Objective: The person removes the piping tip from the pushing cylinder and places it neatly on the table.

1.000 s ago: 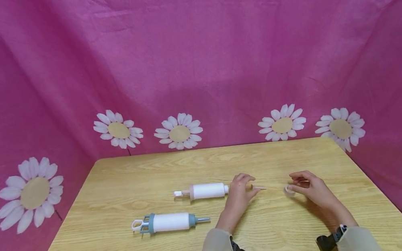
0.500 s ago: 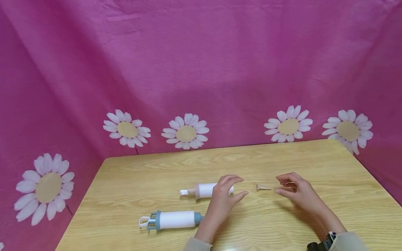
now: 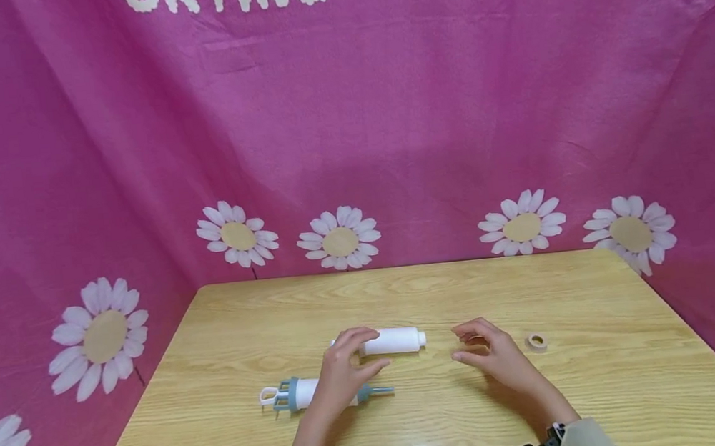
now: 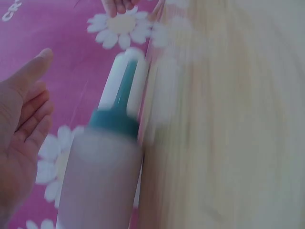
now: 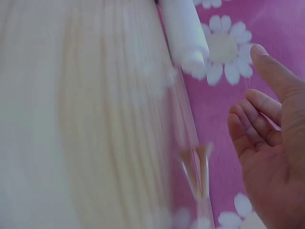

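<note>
My left hand point(image 3: 341, 377), fingers apart and thumb out, is held over the teal-ended, syringe-like dispenser point(image 3: 293, 394), hiding part of its white barrel. Behind it lies a second dispenser with a white barrel point(image 3: 397, 340); its handle end is mostly hidden by my left fingers. My right hand point(image 3: 498, 359) hovers to the right of that barrel, loosely curved and holding nothing. A small beige ring point(image 3: 530, 344) sits on the table beyond its knuckles. A pinkish tapered nozzle point(image 5: 205, 167) lies by my right palm in the right wrist view; the head view hides it.
The light wood table point(image 3: 442, 294) has its far edge against a magenta curtain point(image 3: 414, 138) printed with daisies. Both dispensers lie on their sides, left of the table's middle. Motion blur smears the table in both wrist views.
Both hands have moved left across the table. The right hand has let go of the ring, which now lies on the table. The left hand has left the nozzle and drawn back over the dispensers.
</note>
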Demonstrator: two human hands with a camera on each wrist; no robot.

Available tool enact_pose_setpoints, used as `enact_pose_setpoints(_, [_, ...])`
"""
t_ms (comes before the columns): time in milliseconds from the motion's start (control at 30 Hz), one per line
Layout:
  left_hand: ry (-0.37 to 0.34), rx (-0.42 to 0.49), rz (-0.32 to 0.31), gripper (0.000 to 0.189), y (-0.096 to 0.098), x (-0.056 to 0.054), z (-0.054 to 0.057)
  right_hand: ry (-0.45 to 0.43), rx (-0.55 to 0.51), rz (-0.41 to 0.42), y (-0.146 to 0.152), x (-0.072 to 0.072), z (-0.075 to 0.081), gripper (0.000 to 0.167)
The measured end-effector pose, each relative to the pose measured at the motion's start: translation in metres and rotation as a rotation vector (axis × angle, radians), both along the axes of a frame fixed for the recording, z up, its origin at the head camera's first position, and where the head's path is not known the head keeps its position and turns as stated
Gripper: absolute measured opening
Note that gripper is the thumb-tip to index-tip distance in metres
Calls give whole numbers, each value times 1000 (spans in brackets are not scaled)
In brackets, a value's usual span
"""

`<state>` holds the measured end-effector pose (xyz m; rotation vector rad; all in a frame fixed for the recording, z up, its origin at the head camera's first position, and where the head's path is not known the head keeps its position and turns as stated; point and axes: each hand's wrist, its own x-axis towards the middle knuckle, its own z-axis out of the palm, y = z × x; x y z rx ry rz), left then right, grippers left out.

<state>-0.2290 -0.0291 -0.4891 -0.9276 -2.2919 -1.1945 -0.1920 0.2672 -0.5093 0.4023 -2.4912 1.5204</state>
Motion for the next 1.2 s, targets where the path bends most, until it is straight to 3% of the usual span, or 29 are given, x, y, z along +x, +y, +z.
enact_pose_setpoints(200, [32, -20, -1, 48, -44, 0, -2, -26, -35, 74, -32, -4, -5, 41])
enact_pose_setpoints(267, [14, -31, -3, 51, -60, 0, -2, -30, -31, 109, -42, -5, -5, 40])
enact_pose_setpoints(333, [-32, -60, 2, 55, -77, -1, -2, -27, -30, 149, -52, -5, -4, 40])
enact_pose_setpoints(533, [-285, -237, 46, 67, -121, -3, 3, -16, 5, 228, -80, -7, -2, 41])
enact_pose_setpoints(600, [-354, -266, 29, 69, -131, -3, 3, -4, 39, 257, -89, -9, -3, 42])
enact_pose_setpoints(767, [-448, -289, -34, 71, -144, -3, 2, 10, 108, 325, -110, -15, -8, 41])
enact_pose_setpoints(967, [-477, -315, -76, 65, -149, -5, 0, -51, 120, 379, -128, -18, -10, 39])
enact_pose_setpoints(1200, [-476, -338, -86, 62, -154, -7, -4, -76, 159, 376, -137, -19, -8, 32])
